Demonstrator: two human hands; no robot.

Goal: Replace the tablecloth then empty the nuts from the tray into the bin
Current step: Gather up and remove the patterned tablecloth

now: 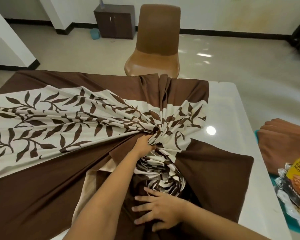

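Observation:
A brown and cream tablecloth (62, 122) with a leaf print lies bunched toward the middle of the white table (232, 108). My left hand (144, 144) is shut on a gathered knot of the cloth near the table's centre. My right hand (156, 207) rests flat, fingers spread, on the gathered brown folds close to me. At the right edge sits a teal tray (274, 183) holding nut packets (296, 179), among them a yellow one, and a folded plain brown cloth (282, 146). No bin is visible.
A brown plastic chair (154, 49) stands at the table's far side. A dark cabinet (114, 21) stands against the far wall with a small teal container (95, 34) on the floor beside it. Glossy tiled floor surrounds the table.

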